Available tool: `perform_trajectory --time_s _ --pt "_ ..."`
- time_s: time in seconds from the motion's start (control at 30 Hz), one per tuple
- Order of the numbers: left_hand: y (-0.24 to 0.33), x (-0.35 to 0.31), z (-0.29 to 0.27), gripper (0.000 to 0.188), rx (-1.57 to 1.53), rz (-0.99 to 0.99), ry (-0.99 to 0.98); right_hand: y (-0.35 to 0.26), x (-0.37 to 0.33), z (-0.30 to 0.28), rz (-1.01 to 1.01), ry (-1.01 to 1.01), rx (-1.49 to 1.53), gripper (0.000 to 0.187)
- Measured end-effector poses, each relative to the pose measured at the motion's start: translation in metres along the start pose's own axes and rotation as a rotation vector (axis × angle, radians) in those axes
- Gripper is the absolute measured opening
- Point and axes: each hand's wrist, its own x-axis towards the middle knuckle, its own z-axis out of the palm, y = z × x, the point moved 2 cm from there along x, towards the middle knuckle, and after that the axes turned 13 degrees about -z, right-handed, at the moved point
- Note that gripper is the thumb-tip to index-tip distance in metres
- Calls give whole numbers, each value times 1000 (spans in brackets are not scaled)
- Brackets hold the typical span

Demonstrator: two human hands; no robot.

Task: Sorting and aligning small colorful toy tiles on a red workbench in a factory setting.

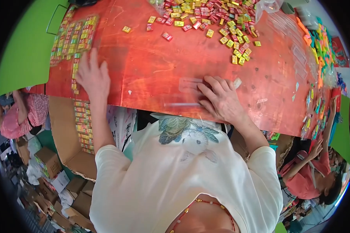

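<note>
My left hand (93,75) is slightly blurred, its fingers spread beside a row of small yellow and red boxes (74,73) at the table's left. Nothing shows in its grasp. Beyond it lie packed blocks of the same boxes (72,37), partly under clear plastic. In front of my body, my right hand (223,99) rests low on the table, thumb and fingers curved around the right end of a clear plastic tray (188,84). The tray is hard to see against the red surface, and my palm hides part of it.
Loose yellow and red boxes (206,13) are heaped at the far side of the red table (151,70). Clear trays (295,50) and colourful items (322,46) lie at the right. A cardboard carton (68,132) with boxes stands below the left edge. A co-worker (309,174) is at right.
</note>
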Motion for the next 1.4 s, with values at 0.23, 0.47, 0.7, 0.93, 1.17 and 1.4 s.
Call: perform_trajectory --time_s 0.23,0.47,0.7,0.93,1.17,1.4 --pt "120 -35 -32 53 -541 403 -410 27 25 1 91 114 -160 50" --pt "148 -57 -27 45 -507 618 -552 47 25 -9 225 71 -185 56" --pt "151 -16 -13 44 -652 540 -597 80 62 -20 226 207 -104 42" --pt "174 35 63 56 -399 214 -334 114 133 11 189 325 -305 45" --pt "157 10 23 48 -1010 197 -719 81 90 9 84 196 -189 46" --pt "132 28 11 47 -423 328 -557 55 81 0 93 197 -133 30"
